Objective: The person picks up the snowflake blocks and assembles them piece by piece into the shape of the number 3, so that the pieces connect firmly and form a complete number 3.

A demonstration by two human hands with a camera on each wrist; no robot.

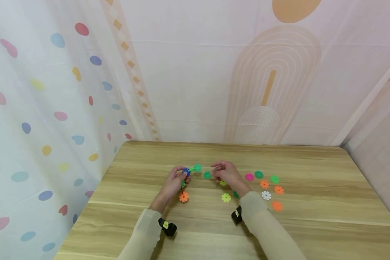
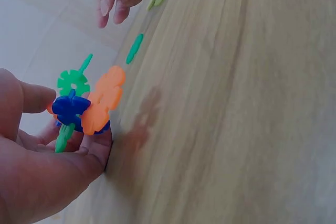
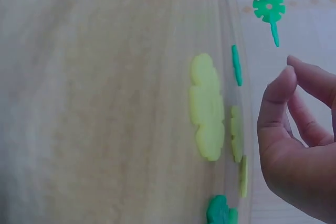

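Near the middle of a wooden surface point(image 1: 299, 231), a person's two hands work with small flat plastic discs with notched edges. The left hand point(image 1: 173, 182) grips a cluster point(image 1: 187, 171) of joined discs, pinched between thumb and fingers. From the left wrist view the cluster point(image 2: 84, 108) shows a blue disc at its centre, an orange one facing out, and green ones slotted in at its 12 and 6 o'clock. Another orange disc point(image 1: 183, 196) sits just below the left hand, at its 5 o'clock; whether it is joined to the cluster cannot be told.

The right hand point(image 1: 225, 173) hovers at 3 o'clock of the cluster, near but not touching it. Its fingers are loosely curled, thumb and forefinger close together, and it holds nothing, as the right wrist view point(image 3: 299, 150) shows. A loose green disc point(image 1: 207, 175) lies between the two hands, just beside the right fingertips.

A yellow-green disc point(image 1: 226, 197) lies flat at 6 o'clock of the right hand. Further loose discs spread at 3 to 4 o'clock of that hand: a pink disc point(image 1: 249, 177), two green, three orange, and a white disc point(image 1: 266, 195). Pale printed curtains point(image 1: 195, 72) hang behind the surface.
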